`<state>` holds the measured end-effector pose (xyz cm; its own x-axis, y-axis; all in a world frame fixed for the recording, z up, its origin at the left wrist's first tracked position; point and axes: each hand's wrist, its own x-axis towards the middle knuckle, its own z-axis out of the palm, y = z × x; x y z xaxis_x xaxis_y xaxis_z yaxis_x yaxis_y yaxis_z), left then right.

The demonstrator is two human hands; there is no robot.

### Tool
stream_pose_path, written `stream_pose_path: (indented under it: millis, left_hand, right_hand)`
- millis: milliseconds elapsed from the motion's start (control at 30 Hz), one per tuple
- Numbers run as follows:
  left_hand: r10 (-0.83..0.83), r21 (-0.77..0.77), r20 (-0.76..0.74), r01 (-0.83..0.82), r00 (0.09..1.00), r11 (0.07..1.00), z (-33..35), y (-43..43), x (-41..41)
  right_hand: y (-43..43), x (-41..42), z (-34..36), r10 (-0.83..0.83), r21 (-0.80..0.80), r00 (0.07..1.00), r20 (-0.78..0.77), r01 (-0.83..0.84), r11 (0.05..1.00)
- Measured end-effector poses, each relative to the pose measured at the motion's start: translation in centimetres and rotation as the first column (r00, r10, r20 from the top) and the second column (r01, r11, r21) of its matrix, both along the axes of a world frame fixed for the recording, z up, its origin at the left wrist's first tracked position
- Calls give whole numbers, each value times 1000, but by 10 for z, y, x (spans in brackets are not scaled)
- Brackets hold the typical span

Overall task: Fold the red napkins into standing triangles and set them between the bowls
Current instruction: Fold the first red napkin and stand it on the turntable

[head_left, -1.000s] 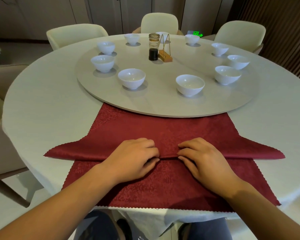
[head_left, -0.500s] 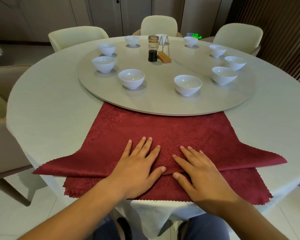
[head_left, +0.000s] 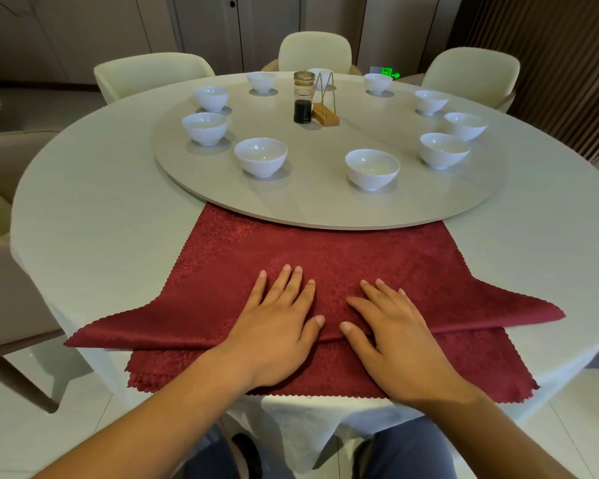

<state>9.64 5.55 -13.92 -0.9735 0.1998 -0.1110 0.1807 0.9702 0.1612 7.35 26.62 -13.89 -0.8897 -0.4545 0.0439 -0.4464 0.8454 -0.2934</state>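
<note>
A red napkin (head_left: 325, 250) lies on the near side of the round table, its far edge tucked under the turntable rim. Its upper layer is folded towards me, forming a crease with pointed corners sticking out left and right; a lower layer hangs over the table edge. My left hand (head_left: 277, 326) and my right hand (head_left: 391, 333) lie flat side by side on the fold, fingers straight and spread, pressing the cloth. Several white bowls ring the turntable; the two nearest are a left bowl (head_left: 260, 161) and a right bowl (head_left: 372, 168).
The beige turntable (head_left: 325, 205) carries a dark sauce jar (head_left: 303, 98) and a wooden-based wire stand (head_left: 325, 114) at its centre. Cream chairs (head_left: 314, 51) surround the table (head_left: 94, 209). A brown chair stands at the left.
My hands went from curled fingers pinching the fold to flat and spread on it. The folded edge came nearer to me, covering more of the lower layer.
</note>
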Motion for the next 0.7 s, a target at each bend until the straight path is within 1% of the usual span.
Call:
stream_pose_path:
  millis: [100,133,233,300,400,500,600,700]
  left_hand:
    - [32,60,-20,-31,999,998,1,6,-5]
    - [44,54,-15,-43,999,998,-2,8,-6]
    - [62,-49,-27,-63,998,997,-14,11,-2]
    - [79,-54,-21,-80,997,995,-18,12,-2]
    - [93,-59,-26,-94,995,994,-17,12,-2]
    - [103,-64,-33,-105,994,992,-18,13,-2]
    - [105,-76,-24,-107,994,991,-16,13,-1]
    - [104,-84,-10,-104,995,991,-14,14,-3]
  right_hand:
    - [-19,4,2,-87,49,996,1,87,995]
    - [-24,5,1,-92,74,996,5,91,993]
    - [-27,6,-6,-98,126,995,15,96,987]
    - [-20,4,-9,-124,158,992,11,121,980]
    - [6,-1,-10,-177,211,984,9,171,962]
    - [48,-11,-10,-286,236,958,10,275,932]
    - [86,-20,-9,-416,239,908,53,393,888]
    - [99,-23,-6,-454,228,886,96,424,876]
